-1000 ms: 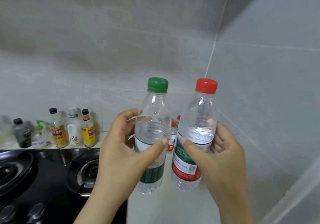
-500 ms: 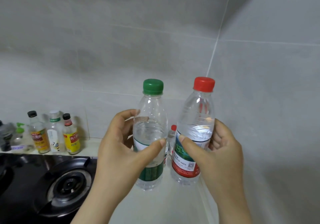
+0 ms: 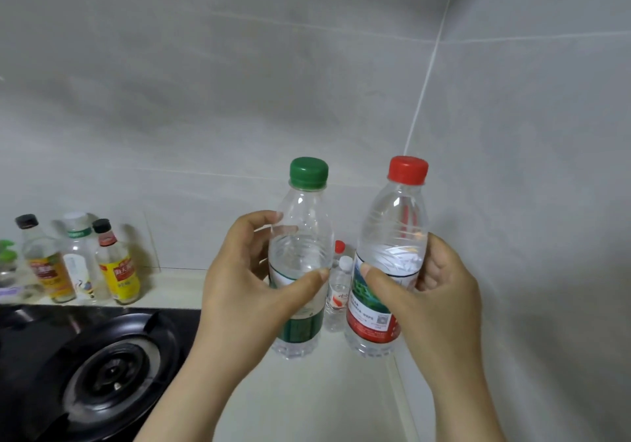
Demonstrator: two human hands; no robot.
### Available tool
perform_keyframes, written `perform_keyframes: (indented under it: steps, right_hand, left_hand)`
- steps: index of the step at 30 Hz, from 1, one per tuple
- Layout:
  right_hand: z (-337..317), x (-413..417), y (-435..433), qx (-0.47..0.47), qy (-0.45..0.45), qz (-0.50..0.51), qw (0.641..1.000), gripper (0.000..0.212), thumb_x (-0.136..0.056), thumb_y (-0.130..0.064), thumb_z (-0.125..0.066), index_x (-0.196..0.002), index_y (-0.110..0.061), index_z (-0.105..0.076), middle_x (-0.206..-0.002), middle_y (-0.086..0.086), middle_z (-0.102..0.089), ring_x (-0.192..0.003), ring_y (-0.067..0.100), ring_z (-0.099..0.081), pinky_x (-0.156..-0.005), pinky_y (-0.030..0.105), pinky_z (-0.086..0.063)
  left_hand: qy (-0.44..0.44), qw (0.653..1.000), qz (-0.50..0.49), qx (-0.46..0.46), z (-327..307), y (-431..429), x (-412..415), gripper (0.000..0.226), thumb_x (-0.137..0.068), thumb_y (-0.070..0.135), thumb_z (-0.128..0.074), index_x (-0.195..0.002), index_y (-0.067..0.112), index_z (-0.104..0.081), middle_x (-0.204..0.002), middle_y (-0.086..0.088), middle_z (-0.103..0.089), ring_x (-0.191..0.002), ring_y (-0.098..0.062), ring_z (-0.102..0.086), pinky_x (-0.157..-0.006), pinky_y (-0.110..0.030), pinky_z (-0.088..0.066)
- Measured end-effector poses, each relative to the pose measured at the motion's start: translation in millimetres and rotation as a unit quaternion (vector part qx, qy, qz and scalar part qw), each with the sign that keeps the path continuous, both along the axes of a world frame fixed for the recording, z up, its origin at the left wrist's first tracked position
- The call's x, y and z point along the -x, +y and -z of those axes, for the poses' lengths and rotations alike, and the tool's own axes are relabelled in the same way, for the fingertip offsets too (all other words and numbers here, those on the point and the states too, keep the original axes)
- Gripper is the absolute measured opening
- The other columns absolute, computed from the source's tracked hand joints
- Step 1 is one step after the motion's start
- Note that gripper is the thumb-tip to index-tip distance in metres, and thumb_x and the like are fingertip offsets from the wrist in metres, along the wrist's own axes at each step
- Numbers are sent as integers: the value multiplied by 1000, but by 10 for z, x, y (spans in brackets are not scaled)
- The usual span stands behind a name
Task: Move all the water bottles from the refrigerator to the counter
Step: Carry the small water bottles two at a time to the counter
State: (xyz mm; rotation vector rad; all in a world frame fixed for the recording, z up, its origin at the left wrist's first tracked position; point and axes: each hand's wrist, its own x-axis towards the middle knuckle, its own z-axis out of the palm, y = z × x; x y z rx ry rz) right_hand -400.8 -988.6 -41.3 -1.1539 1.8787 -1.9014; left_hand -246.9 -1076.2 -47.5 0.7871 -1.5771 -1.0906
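Left hand (image 3: 246,291) clamps the green-capped bottle (image 3: 302,247), right hand (image 3: 440,305) the red-capped bottle (image 3: 392,236), at their labels right of the stove (image 3: 112,370); thin plastic likely light, dentable, best held mid-body.

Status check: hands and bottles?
Left hand grips green-capped bottle. Right hand grips red-capped bottle. Both upright over counter, touchdown unclear. Two small bottles stand behind them.
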Motion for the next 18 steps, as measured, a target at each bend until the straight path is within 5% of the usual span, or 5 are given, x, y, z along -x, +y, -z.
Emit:
perform_keyframes:
  steps: [5, 11, 18]
  right_hand:
    - [112, 163, -159, -29, 9, 37, 999, 39, -61, -20, -86, -94, -31, -66, -90, -12, -74, -78, 5, -71, -67, 27, -57]
    - [321, 361, -357, -74, 9, 72, 995, 41, -62, -23, -84, -98, -33, -66, -93, -13, -73, -80, 5, -70, -70, 29, -60]
    - [713, 587, -577, -115, -18, 83, 990, 46, -64, -17, -85, -102, -33, -65, -92, -16, -73, -80, 2, -70, -69, 26, -58]
  left_hand:
    - [-13, 1000, 19, -18, 108, -227, 176, 70, -52, 25, -84, -115, 29, -54, -102, 12, -73, -93, -7, -70, -85, -35, -57]
    - [-40, 998, 36, -32, 313, -504, 356, 66, -59, 6, -89, -112, 26, -54, -96, 12, -73, -88, -6, -70, -82, -32, -58]
    - [-75, 995, 49, -52, 649, -797, 561, 65, -52, 19, -87, -106, 34, -53, -94, 21, -70, -88, -4, -69, -82, -33, -58]
